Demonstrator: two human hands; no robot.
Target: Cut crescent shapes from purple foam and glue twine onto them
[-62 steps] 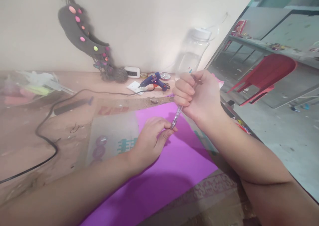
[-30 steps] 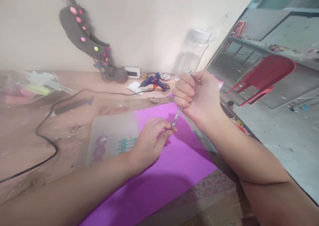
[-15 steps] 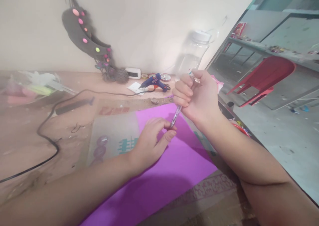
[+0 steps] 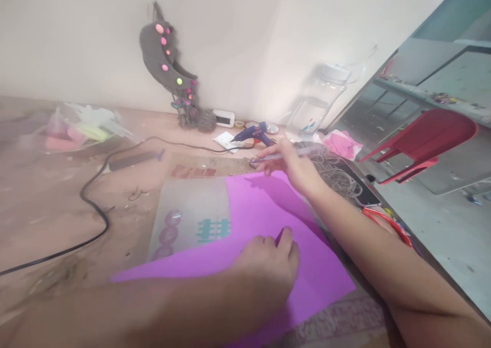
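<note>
A purple sheet of paper lies on the table in front of me. My right hand holds a slim, clear pen above the sheet's far edge; the pen lies nearly level, blurred by motion, with its tip end pointing left. My left hand is low over the middle of the sheet with its fingers curled in. Something dark shows between those fingertips, too small to name. A printed clear mat with teal and purple patterns extends from under the paper.
A blue glue gun, its black cord running left, lies by the wall. Grey yarn, a phone and red-handled scissors are at right. A water bottle stands behind; plastic bags lie left.
My hands have come apart: the right has turned the pen from steep to nearly level, the left has dropped nearer to me and curled. The view has swung left.
</note>
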